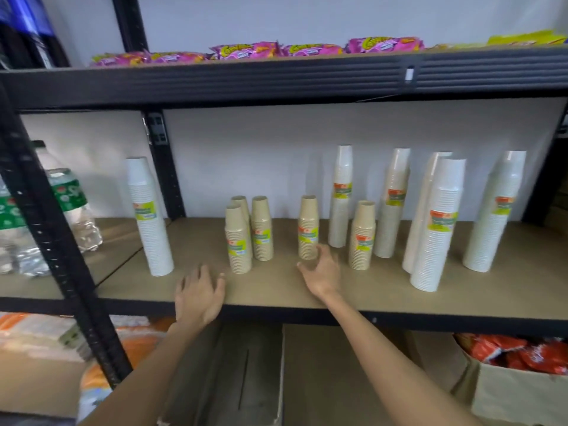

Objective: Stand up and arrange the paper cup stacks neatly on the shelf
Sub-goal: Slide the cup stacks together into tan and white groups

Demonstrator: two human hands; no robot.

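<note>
- The left hand (199, 295) lies palm down over the front edge of the shelf (276, 290). Its fingers are straight and spread, and it holds nothing.
- The right hand (321, 272) reaches further in over the board, with fingers loosely apart and a little bent. Its fingertips are at the foot of a short brown stack (308, 229). Whether they touch it I cannot tell, because the hand is blurred.
- Between the two hands and further back, a group of three brown stacks (238, 241) stands upright, close together.
- To the left of the left hand, a lone white stack (150, 216) stands upright.
- Behind the right hand and to its right stand a tall white stack (341, 198), a second brown stack (362, 236), a tall beige stack (392, 204), a pair of white stacks (438, 226) one before the other, and a last white stack (495, 213).
- Far left of the left hand are water bottles (70, 207).
- Above both hands, pink snack packs (246, 50) lie on the upper board.
</note>
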